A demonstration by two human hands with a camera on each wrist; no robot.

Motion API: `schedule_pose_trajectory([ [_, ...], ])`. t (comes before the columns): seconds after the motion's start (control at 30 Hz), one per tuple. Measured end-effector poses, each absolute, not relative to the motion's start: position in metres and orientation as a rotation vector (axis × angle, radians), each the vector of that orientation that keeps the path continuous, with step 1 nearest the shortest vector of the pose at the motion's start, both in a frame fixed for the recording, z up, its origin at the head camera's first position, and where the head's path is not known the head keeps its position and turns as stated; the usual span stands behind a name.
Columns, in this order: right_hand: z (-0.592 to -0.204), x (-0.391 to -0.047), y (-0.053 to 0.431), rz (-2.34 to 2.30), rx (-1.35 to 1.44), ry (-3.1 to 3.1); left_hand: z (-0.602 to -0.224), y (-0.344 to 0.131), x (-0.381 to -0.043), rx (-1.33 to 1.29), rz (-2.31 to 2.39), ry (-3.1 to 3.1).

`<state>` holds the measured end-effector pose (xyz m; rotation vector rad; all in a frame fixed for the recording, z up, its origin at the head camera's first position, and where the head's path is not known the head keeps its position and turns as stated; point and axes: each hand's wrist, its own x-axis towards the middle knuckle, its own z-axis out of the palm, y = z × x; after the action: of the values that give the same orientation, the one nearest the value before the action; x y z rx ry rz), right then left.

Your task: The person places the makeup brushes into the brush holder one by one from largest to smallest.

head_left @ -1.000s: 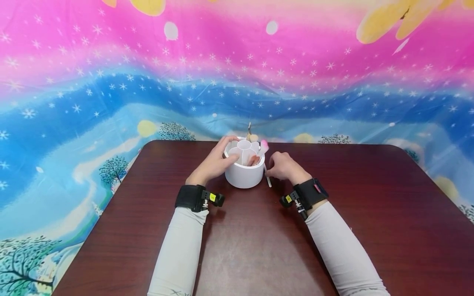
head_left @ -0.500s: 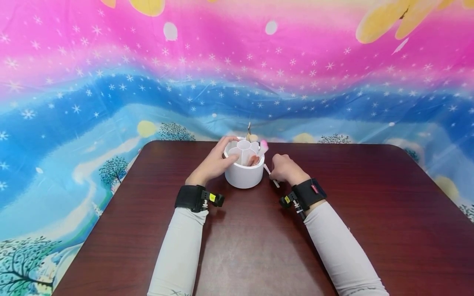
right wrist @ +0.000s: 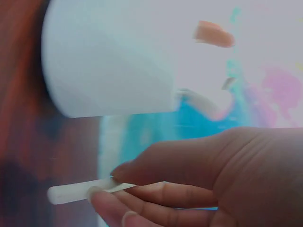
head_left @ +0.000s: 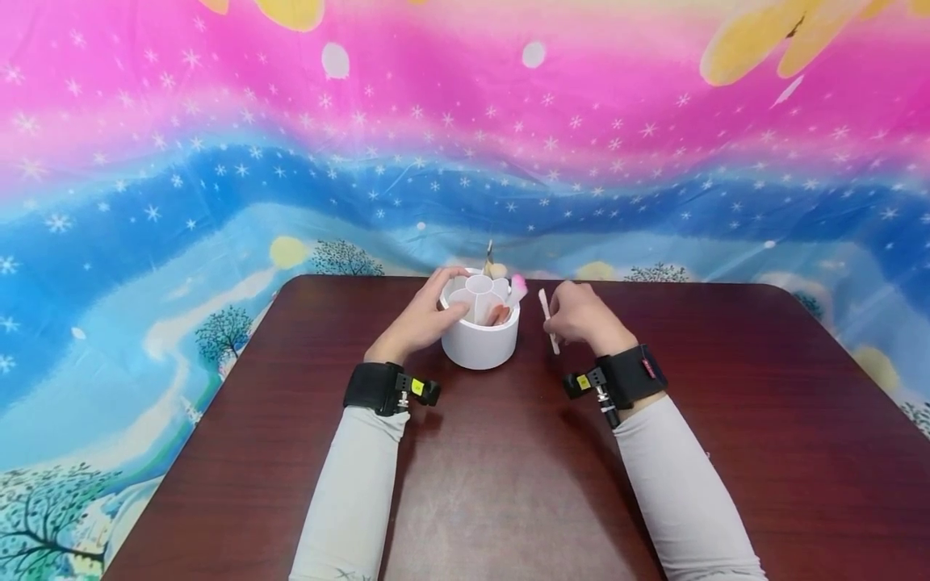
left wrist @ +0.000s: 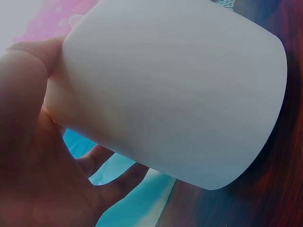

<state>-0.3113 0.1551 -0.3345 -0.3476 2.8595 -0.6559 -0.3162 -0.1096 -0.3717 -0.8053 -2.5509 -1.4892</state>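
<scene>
You wear pale grey sleeves (head_left: 349, 492) down to both wrists. Each wrist carries a black strap (head_left: 372, 388) with a small black camera mount (head_left: 420, 390) bearing a yellow sticker and metal screws; the right strap (head_left: 634, 375) shows a red mark.

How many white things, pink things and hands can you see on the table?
White things: 2, the cup and the stick
Pink things: 1, the brush tip in the cup
Hands: 2, left hand on the cup, right hand pinching the stick
Total: 5

Slim white stick (head_left: 548, 321) tilted beside upright white round holder (head_left: 479, 343) (compartmented).
</scene>
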Motion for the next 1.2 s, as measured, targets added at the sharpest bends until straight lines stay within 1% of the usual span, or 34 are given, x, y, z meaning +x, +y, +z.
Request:
schedule_pose_trajectory([
  [0.2,-0.308,-0.298,0.158,-0.756,-0.469,3.006,-0.371,-0.109,-0.317,-0.822,-1.499,-2.536],
  [0.57,-0.277,-0.267,0.138,-0.925,-0.761,3.206,-0.373,-0.111,-0.317,-0.824,-1.484,-2.533],
  [0.87,-0.278,-0.261,0.122,-1.224,-0.858,3.084,-0.372,-0.109,-0.317,-0.827,-1.495,-2.529],
  [1.2,-0.292,-0.266,0.109,-1.213,-0.861,2.976,-0.371,-0.108,-0.315,-0.824,-1.502,-2.544],
])
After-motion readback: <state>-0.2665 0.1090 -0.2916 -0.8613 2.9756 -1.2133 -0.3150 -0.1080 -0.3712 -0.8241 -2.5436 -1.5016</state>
